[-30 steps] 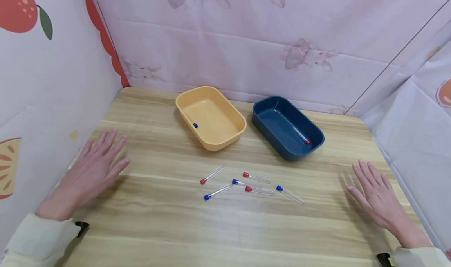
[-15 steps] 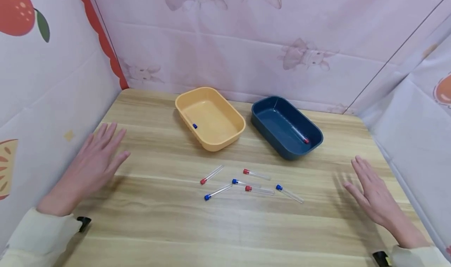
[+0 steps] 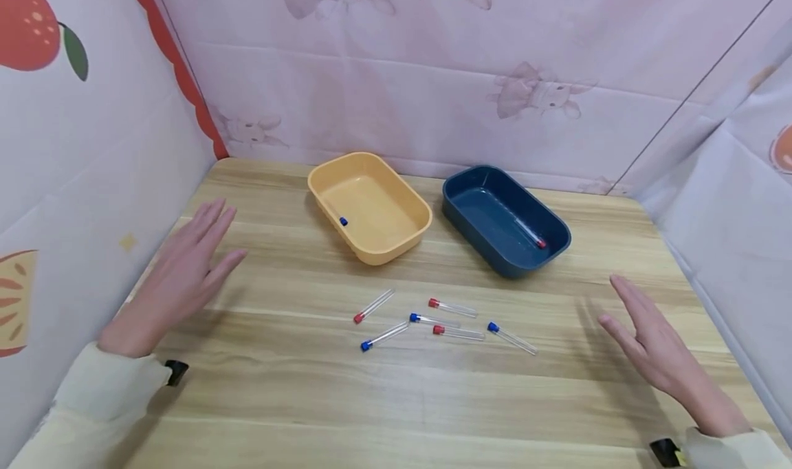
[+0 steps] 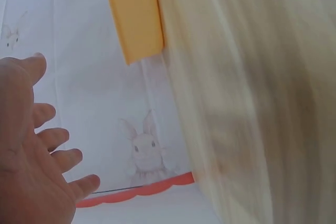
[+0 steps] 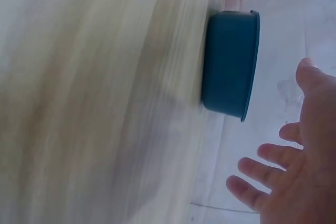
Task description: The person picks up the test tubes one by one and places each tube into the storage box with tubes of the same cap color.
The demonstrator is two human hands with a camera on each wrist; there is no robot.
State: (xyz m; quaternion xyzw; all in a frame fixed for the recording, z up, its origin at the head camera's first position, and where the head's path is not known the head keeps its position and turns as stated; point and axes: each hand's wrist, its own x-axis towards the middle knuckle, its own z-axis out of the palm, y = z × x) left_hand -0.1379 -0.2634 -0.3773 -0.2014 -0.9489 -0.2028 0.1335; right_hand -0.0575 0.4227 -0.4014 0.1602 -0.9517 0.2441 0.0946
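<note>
My left hand hovers above the left side of the table, fingers extended and thumb apart, holding nothing. Over the right side, my right hand is likewise empty with its fingers straight. Between them lie several clear capped tubes: a red-capped tube and a blue-capped tube on the left, another blue-capped tube on the right. A yellow bin behind them contains a tube with a blue cap. The dark blue bin beside it contains a red-capped tube.
The wooden table meets a pink rabbit-print cloth at the back. Printed cloths also hang along the left and right sides, close to the hands. Both bins stand near the back edge, with a narrow gap between them.
My left hand has moved right and slightly away from me. The right hand has turned more edge-on and shifted slightly left. Tubes and bins have stayed in place.
</note>
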